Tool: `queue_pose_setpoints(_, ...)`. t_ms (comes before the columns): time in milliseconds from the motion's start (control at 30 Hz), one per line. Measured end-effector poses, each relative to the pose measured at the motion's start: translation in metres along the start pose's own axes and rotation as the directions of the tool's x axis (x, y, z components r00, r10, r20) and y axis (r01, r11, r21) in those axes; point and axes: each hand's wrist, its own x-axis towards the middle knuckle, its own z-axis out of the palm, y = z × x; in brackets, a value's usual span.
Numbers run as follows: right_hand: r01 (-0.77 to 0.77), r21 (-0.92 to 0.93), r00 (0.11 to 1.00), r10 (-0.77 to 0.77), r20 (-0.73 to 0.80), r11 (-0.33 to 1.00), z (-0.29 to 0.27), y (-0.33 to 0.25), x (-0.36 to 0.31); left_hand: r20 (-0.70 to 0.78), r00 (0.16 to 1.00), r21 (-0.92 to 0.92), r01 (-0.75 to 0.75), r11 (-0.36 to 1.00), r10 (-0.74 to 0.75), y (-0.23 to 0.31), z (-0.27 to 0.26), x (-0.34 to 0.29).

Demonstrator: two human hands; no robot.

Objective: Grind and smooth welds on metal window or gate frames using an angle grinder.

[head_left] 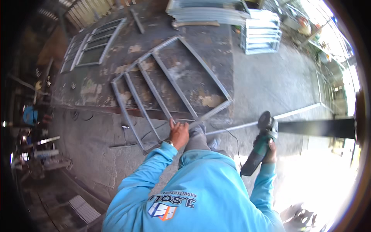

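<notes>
A grey metal frame [210,113] with several crossbars lies at a slant over the dark worktable [162,31], its near side sticking out past the table edge. My left hand [179,134] is closed around the near rail of this frame. Off to the right, my right hand [271,152] grips a green and black angle grinder [262,143] by its body. The grinder's disc end points away from me and is apart from the frame. Whether the disc is spinning cannot be seen.
Another metal frame [101,62] rests at the table's far left. Stacked metal pieces [208,14] lie at the back, beside a pile of frames [263,36] on the concrete floor. A long metal bar [297,112] crosses the floor at right. A cable [234,136] trails near my feet.
</notes>
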Motion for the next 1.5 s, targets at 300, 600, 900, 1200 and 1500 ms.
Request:
queue_pose_setpoints(300, -0.032, 0.089, 0.997, 0.038, -0.067, 0.996, -0.003, 0.003, -0.029, -0.055, 0.998, -0.114, -0.026, 0.993, 0.02, 0.035, -0.01, 0.004)
queue_pose_setpoints(600, -0.059, 0.101, 0.997, 0.064, -0.051, 0.993, 0.0, -0.002, -0.024, 0.252, 0.967, -0.32, 0.11, 0.941, -0.027, 0.02, -0.013, 0.019)
queue_pose_setpoints(900, -0.059, 0.079, 0.998, 0.06, -0.009, 0.995, 0.005, -0.004, -0.016, 0.154, 0.987, -0.151, -0.024, 0.988, 0.047, 0.012, -0.013, 0.017)
queue_pose_setpoints(1200, -0.045, 0.009, 0.996, 0.046, -0.078, 0.999, 0.007, -0.002, -0.017, 0.126, 0.992, -0.144, 0.048, 0.988, -0.029, 0.025, -0.008, 0.006)
queue_pose_setpoints(1500, -0.084, 0.034, 0.996, 0.085, -0.024, 0.996, 0.005, 0.002, -0.016, 0.063, 0.99, -0.205, 0.133, 0.97, -0.123, 0.037, 0.013, 0.005)
